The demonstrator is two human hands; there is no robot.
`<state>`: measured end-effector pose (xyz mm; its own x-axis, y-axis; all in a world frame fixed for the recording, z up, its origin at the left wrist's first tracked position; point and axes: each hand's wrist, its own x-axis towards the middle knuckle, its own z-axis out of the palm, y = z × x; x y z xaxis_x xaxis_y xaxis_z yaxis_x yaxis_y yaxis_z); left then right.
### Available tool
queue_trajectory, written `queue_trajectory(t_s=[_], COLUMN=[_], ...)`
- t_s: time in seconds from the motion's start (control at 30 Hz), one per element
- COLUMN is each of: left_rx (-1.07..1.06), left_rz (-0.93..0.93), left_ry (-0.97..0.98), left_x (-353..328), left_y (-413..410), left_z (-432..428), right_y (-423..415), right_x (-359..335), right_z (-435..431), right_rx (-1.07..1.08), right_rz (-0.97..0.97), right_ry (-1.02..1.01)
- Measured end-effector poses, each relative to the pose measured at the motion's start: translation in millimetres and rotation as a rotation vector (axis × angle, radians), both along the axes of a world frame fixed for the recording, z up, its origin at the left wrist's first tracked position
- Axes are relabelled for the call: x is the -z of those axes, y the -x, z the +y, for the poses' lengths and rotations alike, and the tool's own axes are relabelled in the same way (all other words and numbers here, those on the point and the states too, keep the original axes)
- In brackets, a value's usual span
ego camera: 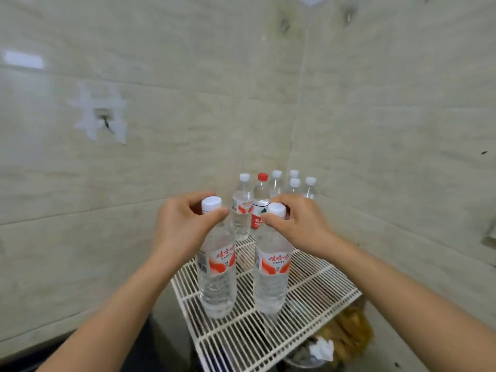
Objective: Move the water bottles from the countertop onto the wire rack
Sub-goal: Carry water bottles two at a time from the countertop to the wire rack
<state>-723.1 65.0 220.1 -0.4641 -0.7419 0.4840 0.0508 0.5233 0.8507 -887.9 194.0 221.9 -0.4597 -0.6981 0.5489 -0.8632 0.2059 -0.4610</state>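
left hand (pixel 182 226), right hand (pixel 300 226), bare forearms, no sleeves

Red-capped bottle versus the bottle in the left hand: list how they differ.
The red-capped bottle has a red cap and red label, stands unheld at the back of the wire rack. The bottle in the left hand has a white cap, white-and-orange label, gripped at the neck. Both are clear and upright.
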Motion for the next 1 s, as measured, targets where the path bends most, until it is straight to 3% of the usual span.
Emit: queue_trajectory(t_s=[0.43,1.0], left_rx=[-0.087,-0.124], left_rz=[-0.115,-0.249], left_ry=[0.037,0.084], left_x=[17,33], left_y=[166,232], left_z=[-56,-73], right_y=[157,217], right_x=[9,8], right_z=[-68,-115], right_rx=[0.030,-0.066], right_rz=[0.040,0.167], right_ry=[-0.167,-0.345])
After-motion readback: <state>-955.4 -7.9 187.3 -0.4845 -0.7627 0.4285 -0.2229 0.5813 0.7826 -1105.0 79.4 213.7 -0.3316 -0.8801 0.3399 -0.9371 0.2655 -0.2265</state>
